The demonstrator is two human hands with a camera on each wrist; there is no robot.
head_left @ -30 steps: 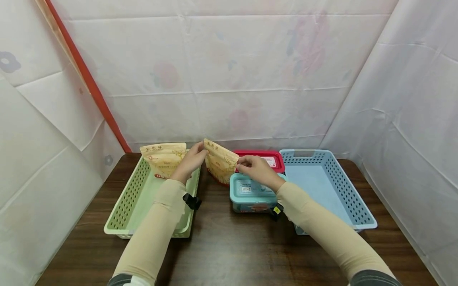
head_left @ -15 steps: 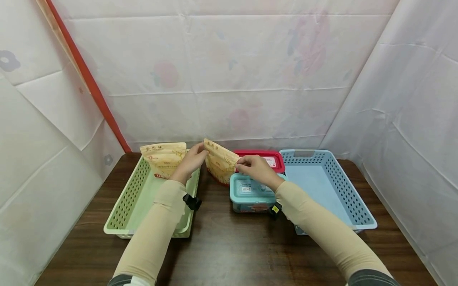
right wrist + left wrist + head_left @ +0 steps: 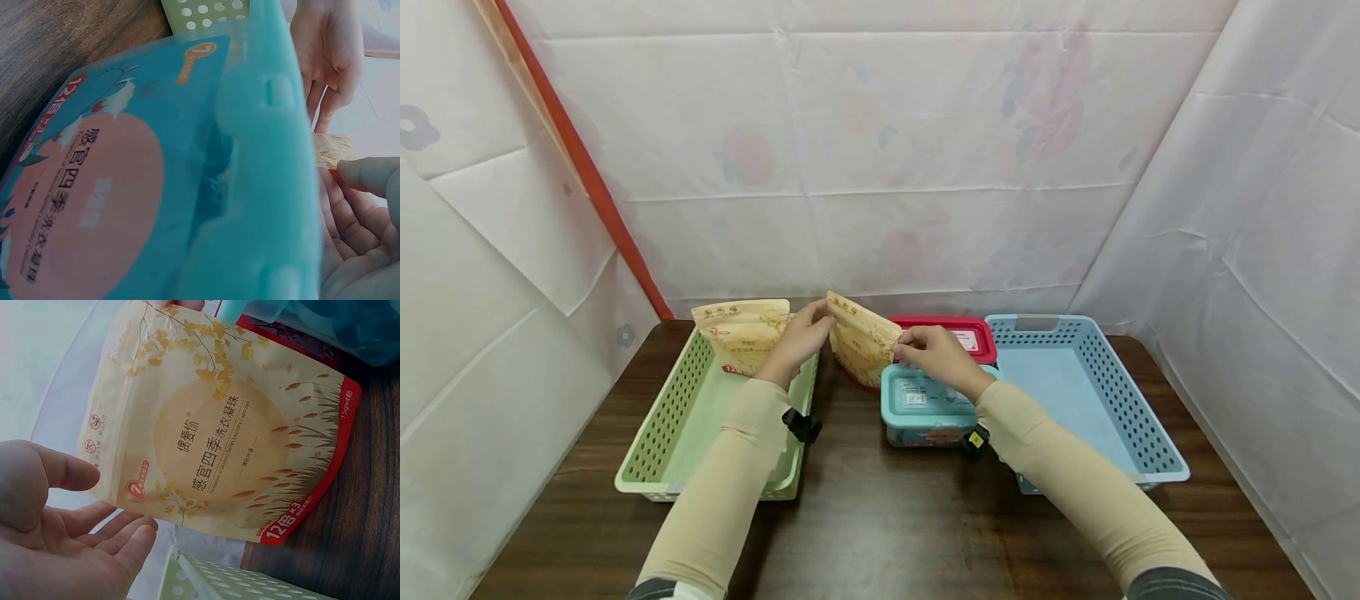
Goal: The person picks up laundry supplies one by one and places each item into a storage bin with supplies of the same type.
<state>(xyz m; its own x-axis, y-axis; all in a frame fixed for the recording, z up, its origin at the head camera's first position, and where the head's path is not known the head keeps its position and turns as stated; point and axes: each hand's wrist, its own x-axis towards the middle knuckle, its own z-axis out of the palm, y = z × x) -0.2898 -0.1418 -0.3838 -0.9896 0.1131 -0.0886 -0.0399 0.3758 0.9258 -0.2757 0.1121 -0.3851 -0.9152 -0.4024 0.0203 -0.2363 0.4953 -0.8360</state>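
A cream stand-up pouch of laundry capsules (image 3: 862, 346) stands between the two hands, tilted, its red base low by the table. My left hand (image 3: 803, 335) pinches its upper left corner, a fingertip lying on the face in the left wrist view. At the opposite upper corner, my right hand (image 3: 942, 354) pinches the pouch between thumb and fingers. Beneath that hand sits a teal-lidded plastic box (image 3: 928, 408), which fills much of the right wrist view and hides most of the pouch there. A red-lidded box (image 3: 984, 340) is right behind it, partly covered by the right hand.
On the left, a green perforated basket (image 3: 662, 425) holds a similar cream pouch (image 3: 741, 337) upright at its back, behind the left forearm. A blue basket (image 3: 1131, 379) stands on the right under the right forearm. White patterned sheets (image 3: 865, 167) enclose the dark wooden table (image 3: 887, 525).
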